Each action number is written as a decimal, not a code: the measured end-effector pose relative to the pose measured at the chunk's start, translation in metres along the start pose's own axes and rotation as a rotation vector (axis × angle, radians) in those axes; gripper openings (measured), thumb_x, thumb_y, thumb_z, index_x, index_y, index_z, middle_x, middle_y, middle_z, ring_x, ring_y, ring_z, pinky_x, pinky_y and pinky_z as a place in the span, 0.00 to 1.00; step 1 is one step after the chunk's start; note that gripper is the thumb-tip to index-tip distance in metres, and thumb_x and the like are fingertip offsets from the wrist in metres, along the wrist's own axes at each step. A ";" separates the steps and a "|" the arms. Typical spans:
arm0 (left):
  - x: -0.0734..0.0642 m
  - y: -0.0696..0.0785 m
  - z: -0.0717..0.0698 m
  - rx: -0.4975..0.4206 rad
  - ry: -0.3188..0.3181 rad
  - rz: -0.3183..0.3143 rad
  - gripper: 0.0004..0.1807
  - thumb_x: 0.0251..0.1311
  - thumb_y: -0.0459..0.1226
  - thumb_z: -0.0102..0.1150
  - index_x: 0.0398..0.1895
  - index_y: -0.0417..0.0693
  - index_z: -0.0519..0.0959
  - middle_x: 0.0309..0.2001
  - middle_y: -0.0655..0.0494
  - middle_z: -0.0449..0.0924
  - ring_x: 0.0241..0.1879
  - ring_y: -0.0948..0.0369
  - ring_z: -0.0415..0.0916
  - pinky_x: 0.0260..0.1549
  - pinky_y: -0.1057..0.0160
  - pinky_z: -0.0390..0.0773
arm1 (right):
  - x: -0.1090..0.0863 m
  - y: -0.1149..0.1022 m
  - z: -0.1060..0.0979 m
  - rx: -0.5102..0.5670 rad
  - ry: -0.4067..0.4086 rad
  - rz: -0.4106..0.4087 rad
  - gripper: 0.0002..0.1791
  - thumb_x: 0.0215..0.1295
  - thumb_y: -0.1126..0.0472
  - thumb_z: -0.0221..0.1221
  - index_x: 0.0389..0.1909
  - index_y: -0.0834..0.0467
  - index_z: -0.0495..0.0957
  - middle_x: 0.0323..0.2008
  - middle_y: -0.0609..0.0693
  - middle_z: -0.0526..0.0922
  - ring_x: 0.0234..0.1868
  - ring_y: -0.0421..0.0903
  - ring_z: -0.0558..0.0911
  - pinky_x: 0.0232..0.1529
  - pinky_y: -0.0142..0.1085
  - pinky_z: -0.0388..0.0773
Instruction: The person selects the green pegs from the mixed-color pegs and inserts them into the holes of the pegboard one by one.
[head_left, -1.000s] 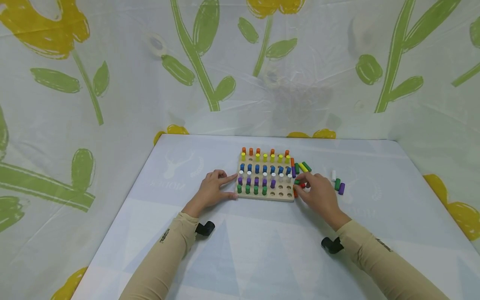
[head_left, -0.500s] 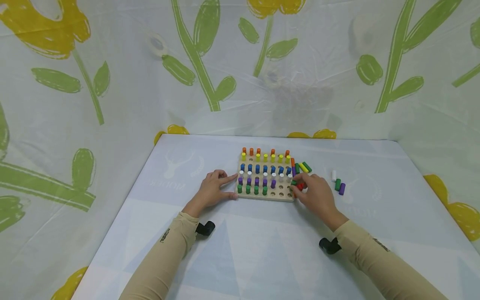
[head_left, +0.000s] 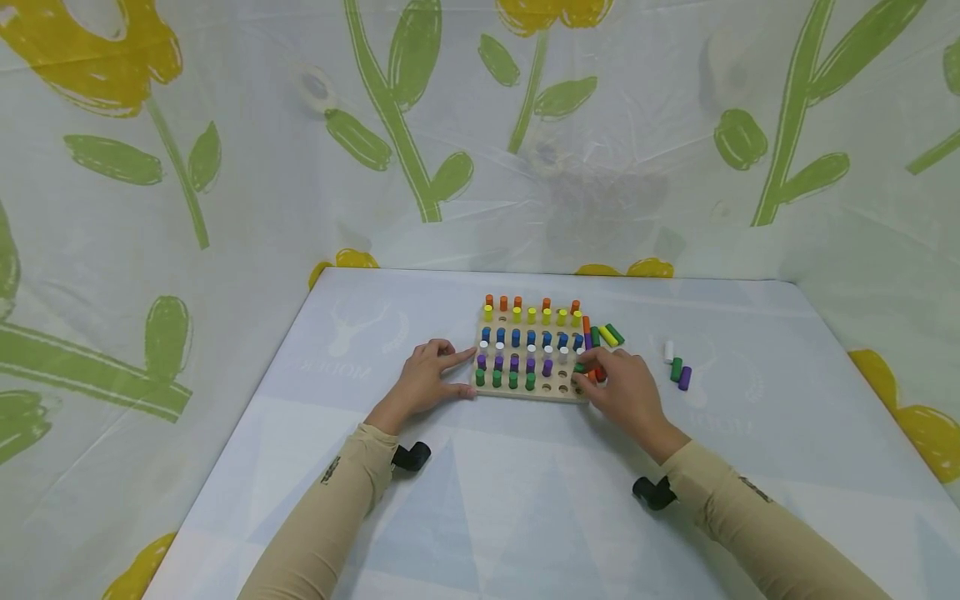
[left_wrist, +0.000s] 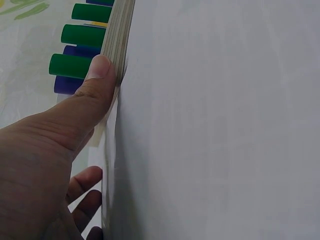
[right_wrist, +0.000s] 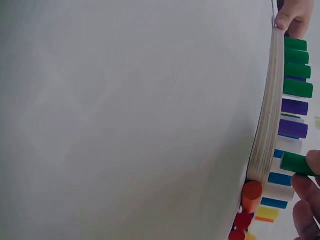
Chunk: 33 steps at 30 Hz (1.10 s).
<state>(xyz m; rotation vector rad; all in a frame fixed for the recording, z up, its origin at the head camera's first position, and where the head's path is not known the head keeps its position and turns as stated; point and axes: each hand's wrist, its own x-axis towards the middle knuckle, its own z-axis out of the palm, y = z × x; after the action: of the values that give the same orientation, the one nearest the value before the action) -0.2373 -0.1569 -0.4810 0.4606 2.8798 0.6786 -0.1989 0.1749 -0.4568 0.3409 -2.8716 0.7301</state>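
A light wooden pegboard (head_left: 534,327) stands on the table, filled with rows of orange, yellow, blue, white, purple and green pegs. My left hand (head_left: 422,379) touches its left edge with thumb and forefinger held out. In the left wrist view the thumb (left_wrist: 97,80) presses the board's side beside the green pegs (left_wrist: 82,35). My right hand (head_left: 628,390) pinches a green peg (right_wrist: 294,163) between thumb and fingertips, over the board's front right corner. That peg lies in line with the nearest row, past several bare holes. Its far end is hidden by the fingers.
Loose pegs lie along the board's right side, among them a yellow peg (head_left: 607,335), an orange peg (right_wrist: 252,196) and a red peg (right_wrist: 243,220). Further right are a white peg (head_left: 668,352), a green one and a purple peg (head_left: 685,378). A flower-printed curtain (head_left: 645,167) stands behind the table.
My right hand has moved left from the loose pegs beside the board to over its right edge, bringing the green peg along. The left hand has stayed in place.
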 end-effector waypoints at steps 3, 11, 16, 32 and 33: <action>-0.001 0.001 0.000 -0.004 -0.003 -0.005 0.43 0.55 0.58 0.71 0.75 0.67 0.67 0.61 0.50 0.65 0.62 0.47 0.59 0.64 0.46 0.62 | 0.000 -0.002 0.002 0.003 -0.011 -0.001 0.16 0.65 0.54 0.69 0.50 0.57 0.82 0.35 0.50 0.84 0.35 0.49 0.73 0.39 0.43 0.70; -0.002 0.001 -0.001 -0.005 -0.002 -0.005 0.43 0.55 0.58 0.71 0.75 0.67 0.67 0.61 0.50 0.64 0.62 0.47 0.58 0.63 0.46 0.62 | 0.001 -0.006 0.008 0.013 0.000 -0.044 0.16 0.64 0.53 0.70 0.49 0.56 0.84 0.38 0.49 0.87 0.35 0.48 0.74 0.40 0.43 0.70; -0.002 0.001 -0.001 -0.009 -0.003 -0.005 0.43 0.55 0.58 0.71 0.75 0.67 0.67 0.61 0.50 0.64 0.62 0.47 0.58 0.63 0.46 0.62 | 0.002 -0.009 0.011 0.011 -0.018 -0.034 0.16 0.64 0.53 0.70 0.50 0.55 0.84 0.39 0.49 0.87 0.37 0.48 0.74 0.42 0.44 0.70; -0.002 0.004 -0.004 -0.015 -0.014 -0.013 0.43 0.56 0.58 0.71 0.75 0.66 0.66 0.62 0.49 0.64 0.62 0.47 0.58 0.64 0.46 0.62 | 0.004 -0.018 0.013 0.010 -0.031 -0.097 0.14 0.63 0.53 0.71 0.46 0.54 0.84 0.38 0.47 0.88 0.39 0.47 0.79 0.45 0.46 0.73; -0.002 0.005 -0.005 -0.015 -0.016 -0.014 0.44 0.55 0.58 0.71 0.76 0.66 0.66 0.62 0.49 0.64 0.63 0.47 0.58 0.64 0.46 0.62 | 0.004 -0.018 0.013 0.011 -0.029 -0.107 0.13 0.63 0.53 0.71 0.45 0.54 0.84 0.37 0.47 0.87 0.38 0.46 0.79 0.45 0.45 0.73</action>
<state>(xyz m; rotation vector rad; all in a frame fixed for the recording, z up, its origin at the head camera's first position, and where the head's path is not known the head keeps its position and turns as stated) -0.2350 -0.1557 -0.4748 0.4413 2.8584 0.6911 -0.1994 0.1519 -0.4592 0.5058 -2.8516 0.7281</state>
